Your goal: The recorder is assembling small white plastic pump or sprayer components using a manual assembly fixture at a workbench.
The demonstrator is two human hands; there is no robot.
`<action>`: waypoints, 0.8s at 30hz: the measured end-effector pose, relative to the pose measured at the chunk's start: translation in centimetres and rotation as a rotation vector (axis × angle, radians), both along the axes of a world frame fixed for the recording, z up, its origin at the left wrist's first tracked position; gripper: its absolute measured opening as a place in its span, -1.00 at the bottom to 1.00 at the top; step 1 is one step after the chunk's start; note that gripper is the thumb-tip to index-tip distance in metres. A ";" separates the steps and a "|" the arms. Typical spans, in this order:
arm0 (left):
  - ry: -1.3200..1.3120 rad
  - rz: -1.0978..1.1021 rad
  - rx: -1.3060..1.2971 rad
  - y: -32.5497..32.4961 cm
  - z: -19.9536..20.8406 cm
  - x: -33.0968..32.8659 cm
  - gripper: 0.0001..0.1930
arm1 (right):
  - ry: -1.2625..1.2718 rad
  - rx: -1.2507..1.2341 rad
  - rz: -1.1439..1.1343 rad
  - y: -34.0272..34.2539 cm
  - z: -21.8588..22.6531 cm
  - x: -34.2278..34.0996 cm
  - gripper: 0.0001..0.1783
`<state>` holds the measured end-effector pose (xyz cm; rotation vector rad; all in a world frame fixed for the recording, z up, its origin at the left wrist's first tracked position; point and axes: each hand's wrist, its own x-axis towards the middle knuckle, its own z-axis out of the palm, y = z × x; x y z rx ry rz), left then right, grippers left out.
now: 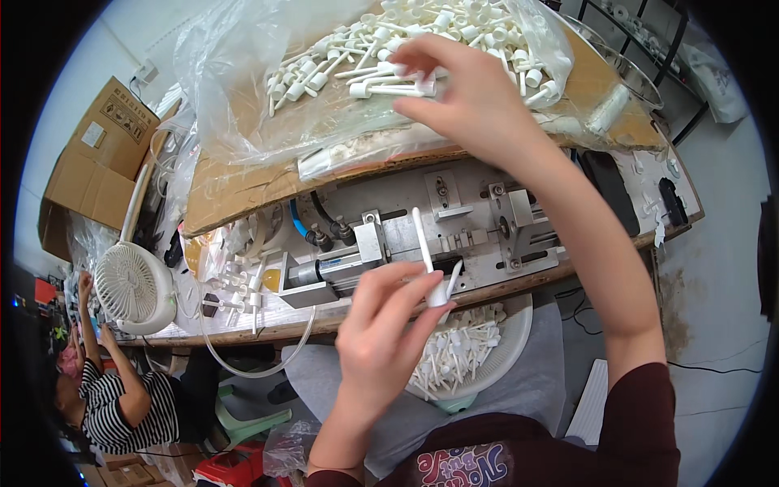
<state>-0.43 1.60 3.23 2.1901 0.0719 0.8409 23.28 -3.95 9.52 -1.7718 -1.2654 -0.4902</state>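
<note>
My left hand (377, 329) is closed in front of the metal fixture. Its thumb and fingers pinch a white plastic cap with a long stem (423, 242). A second, shorter white tip (454, 276) sticks up beside it; whether it is a separate piece I cannot tell. Higher up, my right hand (479, 97) is over a heap of white stemmed caps (349, 61) in a clear plastic bag (235, 105). Its thumb and fingers are spread, slightly blurred, around some loose caps, and it grips none that I can see.
The heap lies on a cardboard sheet (268, 183) above the bench. Below it stands a metal clamping fixture (373, 243) with a cylinder and hoses. A white basket (519, 333) of similar parts sits on my lap. At left are a fan (134, 288), a carton (97, 154) and another person (134, 406).
</note>
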 end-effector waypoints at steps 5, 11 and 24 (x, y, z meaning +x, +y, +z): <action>0.107 0.003 0.365 -0.8 -2.5 0.9 -0.73 | -0.230 -0.818 -0.268 7.0 1.9 3.0 -0.50; 0.173 0.033 0.581 -1.2 -2.6 1.6 -0.70 | -0.294 -0.808 -0.212 5.6 0.7 3.8 -0.68; 0.201 0.003 0.512 -0.9 -2.6 1.7 -0.69 | 0.359 -0.154 -0.133 1.5 1.6 7.3 -0.68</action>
